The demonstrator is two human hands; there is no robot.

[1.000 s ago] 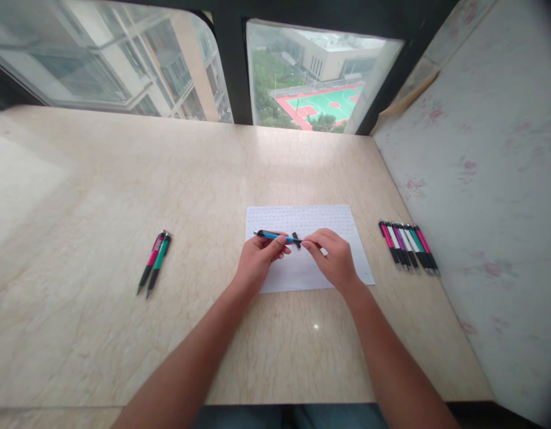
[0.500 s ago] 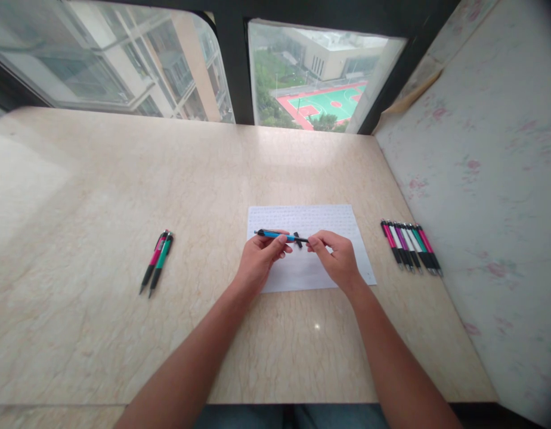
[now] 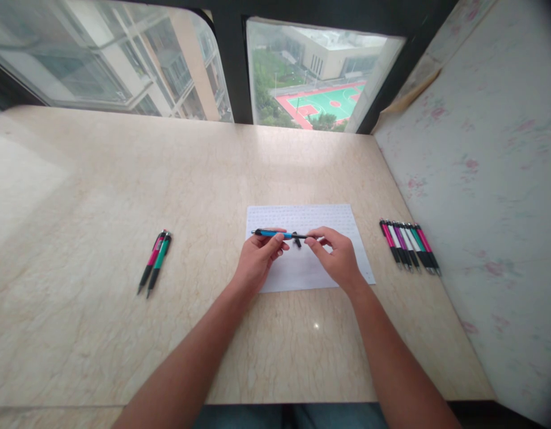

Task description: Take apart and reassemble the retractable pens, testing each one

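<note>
A blue pen (image 3: 275, 234) lies crosswise above the sheet, its black clip end pointing left. My left hand (image 3: 259, 256) is closed round its blue barrel. At the pen's thin dark right end, the thumb and fingers of my right hand (image 3: 333, 253) are pinched together on it. Behind and just below the pen, a small black piece (image 3: 297, 241) is visible on the paper; its exact kind is unclear. Both hands are over a white sheet of paper (image 3: 306, 274) with rows of handwriting along its top.
To the left lie a pink pen (image 3: 153, 256) and a green pen (image 3: 160, 259), side by side. Several pens (image 3: 409, 244) in pink, white, purple and green form a row at the right, near the flowered wall (image 3: 490, 208). A window (image 3: 324, 77) stands behind the stone counter (image 3: 190, 167).
The hands and pen stay almost in place. My right hand's fingers have shifted slightly at the pen's end, and a little more of the dark thin part shows.
</note>
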